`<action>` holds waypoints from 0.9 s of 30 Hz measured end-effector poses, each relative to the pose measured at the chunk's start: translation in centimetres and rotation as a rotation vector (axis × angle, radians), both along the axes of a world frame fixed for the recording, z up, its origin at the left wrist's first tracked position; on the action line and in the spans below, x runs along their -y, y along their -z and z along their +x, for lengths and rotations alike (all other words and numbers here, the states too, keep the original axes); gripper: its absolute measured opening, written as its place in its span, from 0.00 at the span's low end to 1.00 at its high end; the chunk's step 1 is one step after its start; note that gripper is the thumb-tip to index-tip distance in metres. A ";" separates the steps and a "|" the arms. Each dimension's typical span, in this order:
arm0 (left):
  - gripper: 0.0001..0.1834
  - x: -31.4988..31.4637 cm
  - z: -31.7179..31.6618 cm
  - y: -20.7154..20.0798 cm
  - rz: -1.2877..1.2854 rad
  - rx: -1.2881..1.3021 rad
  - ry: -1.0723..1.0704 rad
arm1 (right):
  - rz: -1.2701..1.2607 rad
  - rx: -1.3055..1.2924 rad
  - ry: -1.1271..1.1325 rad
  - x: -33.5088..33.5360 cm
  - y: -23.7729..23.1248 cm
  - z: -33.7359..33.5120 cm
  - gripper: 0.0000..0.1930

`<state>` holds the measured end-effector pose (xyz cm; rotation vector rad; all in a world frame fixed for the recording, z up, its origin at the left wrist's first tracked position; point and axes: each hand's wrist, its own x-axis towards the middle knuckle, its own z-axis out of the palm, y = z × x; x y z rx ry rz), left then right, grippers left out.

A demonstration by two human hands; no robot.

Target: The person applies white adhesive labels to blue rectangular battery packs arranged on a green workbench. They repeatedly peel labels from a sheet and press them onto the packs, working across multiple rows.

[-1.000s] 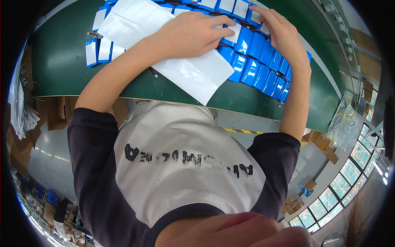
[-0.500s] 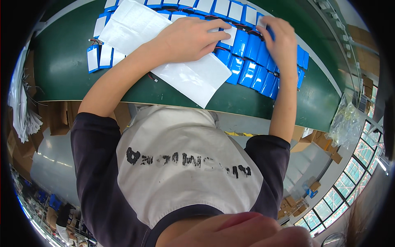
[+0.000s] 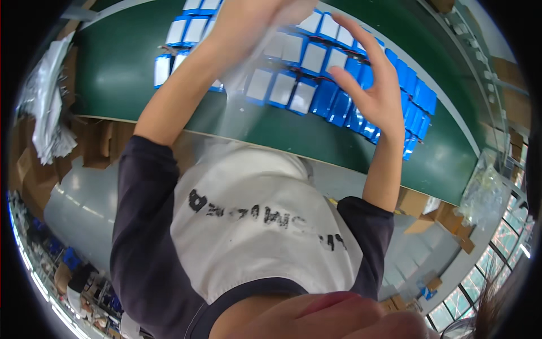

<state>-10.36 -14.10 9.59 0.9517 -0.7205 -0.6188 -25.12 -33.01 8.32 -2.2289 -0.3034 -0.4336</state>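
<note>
Evidently the work lies spread along the green bench (image 3: 118,73), where blue packs stand close together in rows, some with thin wires showing between them. From the left edge of the rows through the middle, the visible ones are white-faced packs (image 3: 281,88), each bearing a pale panel that leaves a blue border. Above them is the left hand (image 3: 258,16), blurred and partly cut off by the upper edge. A translucent white sheet (image 3: 240,93), smeared by motion, trails below it and seems to be in its grasp, though I cannot tell how far the fingers are closed.

Farther right, the right hand (image 3: 377,96) is spread, thumb and forefinger well apart, with nothing visible between them. The thumb tip is over a white-faced pack near where the panels give out; whether it touches is unclear. Beyond that, bare blue packs (image 3: 340,107) run to the right end of the rows, their glossy faces without panels. Judging by this, the panelled share reaches past the middle, and the right-hand stretch is without them.

As for containers, a cardboard box (image 3: 99,148) sits below the bench at left, its contents too shadowed to make out. At right there is an open carton (image 3: 413,201), and beyond it a crumpled clear plastic bag (image 3: 481,195); I cannot tell what either holds.
</note>
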 end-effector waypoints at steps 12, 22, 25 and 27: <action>0.29 2.8 7.1 -5.7 -0.396 -0.150 -0.100 | 0.562 0.273 0.237 -2.7 -5.5 7.4 0.15; 0.27 8.0 3.9 -4.0 -0.132 -0.069 -0.253 | 0.481 0.224 0.390 -0.8 -2.9 9.3 0.24; 0.24 7.6 4.2 -4.5 -0.103 0.002 -0.429 | 0.292 0.458 0.482 -0.9 -3.0 10.1 0.14; 0.22 7.5 4.8 -4.6 -0.191 0.153 -0.636 | 0.080 0.587 0.589 0.4 -2.6 10.2 0.23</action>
